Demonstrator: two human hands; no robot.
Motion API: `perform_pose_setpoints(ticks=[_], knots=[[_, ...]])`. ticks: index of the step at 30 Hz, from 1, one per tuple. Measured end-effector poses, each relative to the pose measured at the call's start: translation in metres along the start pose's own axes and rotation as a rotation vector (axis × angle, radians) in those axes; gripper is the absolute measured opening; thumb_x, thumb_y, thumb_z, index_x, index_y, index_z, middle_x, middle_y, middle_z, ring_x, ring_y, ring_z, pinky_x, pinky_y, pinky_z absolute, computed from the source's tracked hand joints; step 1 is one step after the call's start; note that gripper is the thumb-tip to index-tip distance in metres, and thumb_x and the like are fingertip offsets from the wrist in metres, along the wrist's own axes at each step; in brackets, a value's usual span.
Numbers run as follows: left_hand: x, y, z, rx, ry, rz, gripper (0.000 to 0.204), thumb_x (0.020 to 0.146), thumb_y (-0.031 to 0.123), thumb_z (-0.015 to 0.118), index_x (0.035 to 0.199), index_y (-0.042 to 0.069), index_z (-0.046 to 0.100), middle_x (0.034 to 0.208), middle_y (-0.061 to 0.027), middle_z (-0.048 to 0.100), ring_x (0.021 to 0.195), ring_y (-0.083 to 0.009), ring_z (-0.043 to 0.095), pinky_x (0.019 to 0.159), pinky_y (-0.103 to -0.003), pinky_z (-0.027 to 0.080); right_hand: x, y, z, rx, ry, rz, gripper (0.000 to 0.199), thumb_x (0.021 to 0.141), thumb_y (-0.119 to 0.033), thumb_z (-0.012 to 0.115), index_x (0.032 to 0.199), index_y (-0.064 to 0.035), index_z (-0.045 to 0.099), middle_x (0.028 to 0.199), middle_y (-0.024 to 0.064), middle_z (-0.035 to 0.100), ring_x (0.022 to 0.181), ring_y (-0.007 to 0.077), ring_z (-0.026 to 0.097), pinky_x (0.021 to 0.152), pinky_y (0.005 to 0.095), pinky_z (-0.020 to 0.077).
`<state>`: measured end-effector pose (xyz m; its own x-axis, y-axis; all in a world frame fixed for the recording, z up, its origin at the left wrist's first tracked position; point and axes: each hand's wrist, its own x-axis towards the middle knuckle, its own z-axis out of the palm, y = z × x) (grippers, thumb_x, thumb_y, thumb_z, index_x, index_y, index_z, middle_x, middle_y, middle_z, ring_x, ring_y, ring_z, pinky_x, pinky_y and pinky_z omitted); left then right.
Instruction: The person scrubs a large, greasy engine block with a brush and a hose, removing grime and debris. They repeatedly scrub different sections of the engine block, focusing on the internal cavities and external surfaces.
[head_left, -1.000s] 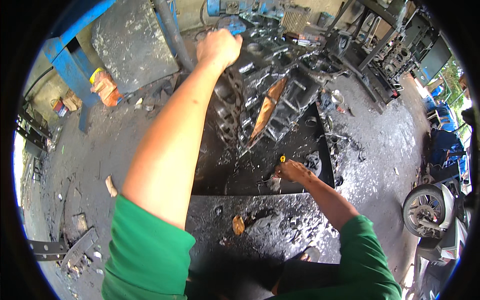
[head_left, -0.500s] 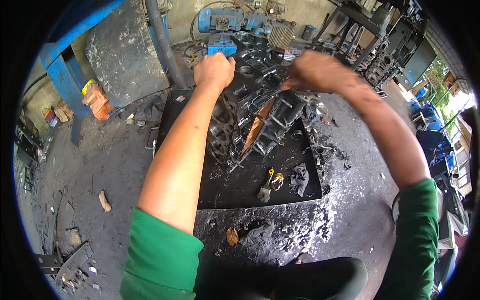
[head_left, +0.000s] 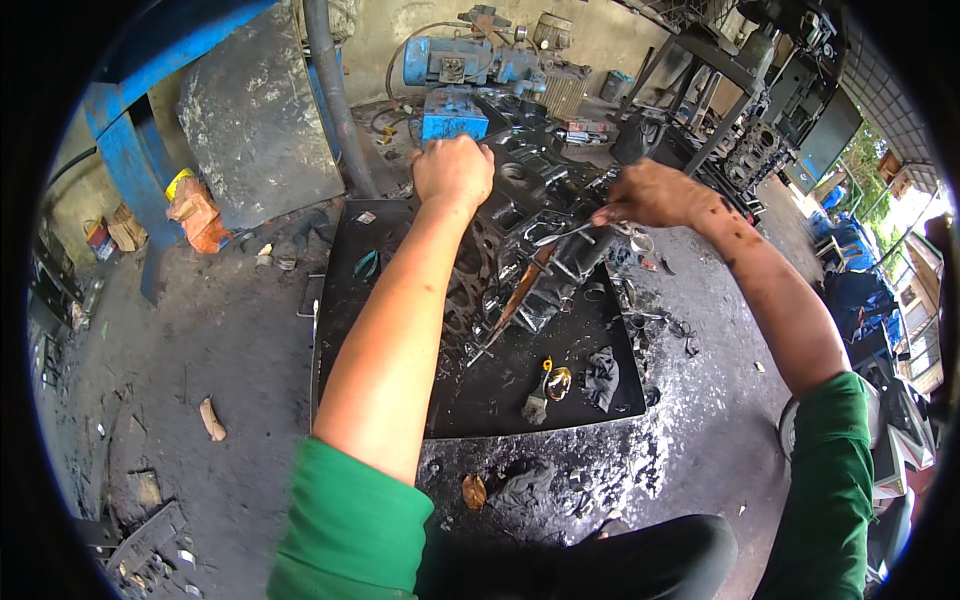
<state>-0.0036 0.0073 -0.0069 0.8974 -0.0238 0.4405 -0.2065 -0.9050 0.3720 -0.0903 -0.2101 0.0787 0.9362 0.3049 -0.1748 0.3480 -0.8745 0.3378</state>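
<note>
Nearest, a dark rag and a small yellow-handled tool are lying on the black tray set on the oily floor. Beyond them, the grimy engine block is sitting in the tray's middle. The left hand is resting fisted on the block's top, its grip closed. The right hand is pinching a slim metal tool against the block. Farther back, a blue machine is standing.

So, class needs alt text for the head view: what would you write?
A person's left hand grips the top of a greasy engine block standing in a black tray, while the right hand holds a thin metal tool against it.
</note>
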Motion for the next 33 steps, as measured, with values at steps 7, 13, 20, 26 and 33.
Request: perform_pose_setpoints(ticks=[7,13,20,26,33], knots=[[-0.001,0.001,0.007,-0.041,0.029,-0.049,0.038,0.09,0.04,0.057,0.086,0.007,0.076,0.094,-0.0159,0.073,0.096,-0.03,0.069,0.091,-0.041,0.049,0.009,0.005,-0.003,0.122,-0.003,-0.216,0.054,0.086,-0.06,0.06,0.095,-0.0095,0.075,0.086,0.0101,0.074,0.085,0.029,0.071,0.08,0.0422,0.0551],[-0.001,0.002,0.006,-0.041,-0.001,-0.048,0.038,0.091,0.04,0.057,0.087,0.008,0.076,0.094,-0.0154,0.073,0.097,-0.0301,0.069,0.091,-0.041,0.049,0.008,0.008,-0.004,0.192,0.054,-0.21,0.053,0.088,-0.056,0.062,0.081,-0.0047,0.073,0.074,0.0131,0.07,0.072,0.0283,0.069,0.074,0.0422,0.0545],[-0.003,0.003,0.001,-0.02,-0.012,-0.046,0.039,0.091,0.042,0.056,0.095,0.007,0.074,0.098,-0.0181,0.072,0.097,-0.0335,0.069,0.088,-0.044,0.052,0.007,0.013,0.001,0.079,0.011,-0.048,0.057,0.088,-0.06,0.059,0.085,-0.0054,0.075,0.079,0.0129,0.071,0.078,0.0283,0.07,0.076,0.0423,0.055],[-0.002,0.002,-0.001,-0.001,-0.036,-0.036,0.041,0.093,0.044,0.055,0.098,0.007,0.073,0.101,-0.0172,0.072,0.099,-0.0327,0.068,0.09,-0.044,0.051,0.014,0.019,0.0,0.081,0.002,-0.096,0.055,0.087,-0.06,0.059,0.092,-0.0082,0.076,0.085,0.0128,0.073,0.084,0.0287,0.07,0.079,0.0431,0.054],[-0.001,0.004,0.007,-0.035,0.04,-0.04,0.04,0.091,0.042,0.056,0.09,0.007,0.075,0.095,-0.0177,0.073,0.096,-0.033,0.07,0.091,-0.043,0.049,0.009,0.023,0.001,0.143,0.066,-0.239,0.051,0.09,-0.055,0.059,0.09,-0.0069,0.074,0.083,0.0132,0.072,0.081,0.0293,0.069,0.076,0.0433,0.0547]])
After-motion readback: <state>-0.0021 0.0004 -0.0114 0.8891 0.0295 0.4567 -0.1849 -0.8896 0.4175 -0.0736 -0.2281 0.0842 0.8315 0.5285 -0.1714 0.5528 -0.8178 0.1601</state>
